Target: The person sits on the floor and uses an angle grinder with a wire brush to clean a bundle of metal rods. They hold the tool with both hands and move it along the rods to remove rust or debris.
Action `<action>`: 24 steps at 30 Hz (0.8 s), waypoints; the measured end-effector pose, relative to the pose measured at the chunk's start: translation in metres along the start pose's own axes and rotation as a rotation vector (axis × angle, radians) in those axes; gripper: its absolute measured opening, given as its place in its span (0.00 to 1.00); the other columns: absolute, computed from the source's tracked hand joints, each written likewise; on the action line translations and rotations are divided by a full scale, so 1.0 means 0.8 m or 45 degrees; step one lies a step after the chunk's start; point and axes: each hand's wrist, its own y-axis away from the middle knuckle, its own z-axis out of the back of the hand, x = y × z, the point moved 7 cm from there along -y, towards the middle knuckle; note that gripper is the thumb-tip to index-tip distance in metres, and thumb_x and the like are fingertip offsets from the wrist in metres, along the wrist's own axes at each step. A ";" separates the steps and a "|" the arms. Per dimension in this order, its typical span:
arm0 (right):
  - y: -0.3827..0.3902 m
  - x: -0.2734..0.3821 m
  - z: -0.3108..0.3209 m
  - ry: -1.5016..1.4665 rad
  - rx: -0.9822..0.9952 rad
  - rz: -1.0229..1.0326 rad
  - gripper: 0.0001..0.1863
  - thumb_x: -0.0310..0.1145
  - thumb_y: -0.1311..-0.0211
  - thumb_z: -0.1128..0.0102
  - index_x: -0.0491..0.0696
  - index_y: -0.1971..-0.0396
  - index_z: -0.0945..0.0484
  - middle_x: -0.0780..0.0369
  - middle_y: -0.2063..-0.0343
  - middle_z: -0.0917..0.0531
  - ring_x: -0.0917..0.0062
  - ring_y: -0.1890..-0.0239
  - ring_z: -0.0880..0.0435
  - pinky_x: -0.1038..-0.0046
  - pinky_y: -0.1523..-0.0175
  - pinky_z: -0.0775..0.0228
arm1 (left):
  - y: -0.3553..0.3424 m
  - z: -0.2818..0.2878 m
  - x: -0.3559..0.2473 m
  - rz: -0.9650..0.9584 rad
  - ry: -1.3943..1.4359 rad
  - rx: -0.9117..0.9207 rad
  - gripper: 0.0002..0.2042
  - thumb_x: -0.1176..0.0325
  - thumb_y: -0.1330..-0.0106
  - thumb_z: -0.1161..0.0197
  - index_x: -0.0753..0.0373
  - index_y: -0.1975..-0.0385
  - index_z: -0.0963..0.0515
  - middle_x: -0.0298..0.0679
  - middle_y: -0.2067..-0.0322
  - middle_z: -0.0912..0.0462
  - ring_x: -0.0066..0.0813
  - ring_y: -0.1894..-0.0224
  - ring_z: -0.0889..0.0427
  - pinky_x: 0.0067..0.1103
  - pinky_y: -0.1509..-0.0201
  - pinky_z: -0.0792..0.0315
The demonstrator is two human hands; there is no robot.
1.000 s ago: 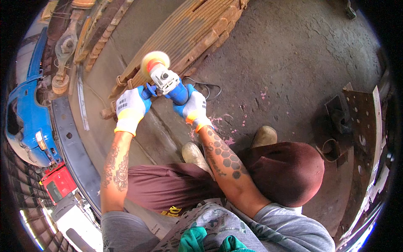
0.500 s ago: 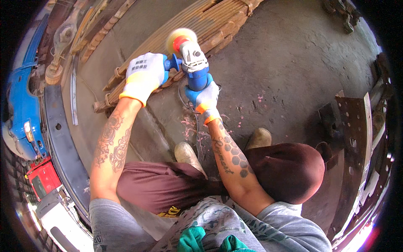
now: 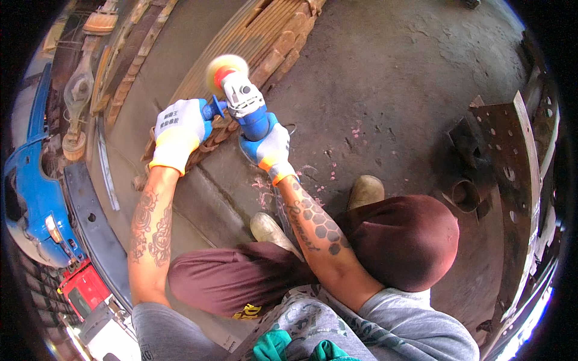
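Observation:
An angle grinder (image 3: 248, 103), with a blue body and silver-grey gear head, is held in both of my gloved hands. My left hand (image 3: 180, 129) wraps round its blue side handle (image 3: 214, 109). Lower down, my right hand (image 3: 269, 147) is closed round the blue motor body, its fingers partly hidden beneath. The pale round disc (image 3: 227, 67) with an orange-red centre looks blurred, as if spinning. It overlaps a stack of rusty brown leaf springs (image 3: 274, 45) on the floor; I cannot tell whether it touches them. Both gloves are white and blue with orange cuffs.
More rusty bars (image 3: 133, 60) and an axle-like part (image 3: 78, 90) lie to the left, beside a dark metal beam (image 3: 90, 210) and a blue vehicle panel (image 3: 39, 204). On the right stand a perforated steel rail (image 3: 512, 156) and a dark bracket (image 3: 466, 144). My boots (image 3: 366, 191) rest on the concrete.
The whole view has shifted, with the springs and floor sliding left in the picture. My hands and the grinder appear further left and slightly lower, with the same grip.

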 end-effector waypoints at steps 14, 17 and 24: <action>0.036 -0.026 -0.059 0.037 0.151 -0.047 0.24 0.41 0.54 0.21 0.51 0.55 0.17 0.49 0.63 0.09 0.48 0.58 0.09 0.53 0.52 0.18 | 0.031 -0.071 0.063 0.098 -0.013 0.075 0.15 0.51 0.28 0.41 0.53 0.63 0.13 0.52 0.61 0.10 0.59 0.56 0.11 0.48 0.49 0.17; 0.037 -0.033 -0.065 0.039 0.157 -0.036 0.25 0.41 0.54 0.22 0.52 0.54 0.17 0.49 0.62 0.09 0.49 0.58 0.09 0.54 0.51 0.18 | 0.036 -0.070 0.062 0.107 -0.004 0.077 0.14 0.52 0.28 0.40 0.53 0.62 0.12 0.52 0.62 0.10 0.58 0.57 0.10 0.48 0.50 0.17; 0.048 -0.033 -0.077 0.021 0.196 -0.072 0.24 0.40 0.54 0.22 0.52 0.54 0.17 0.49 0.62 0.09 0.49 0.58 0.09 0.54 0.51 0.18 | 0.046 -0.081 0.075 0.146 0.010 0.071 0.14 0.52 0.27 0.39 0.53 0.62 0.11 0.53 0.62 0.10 0.57 0.58 0.10 0.47 0.51 0.17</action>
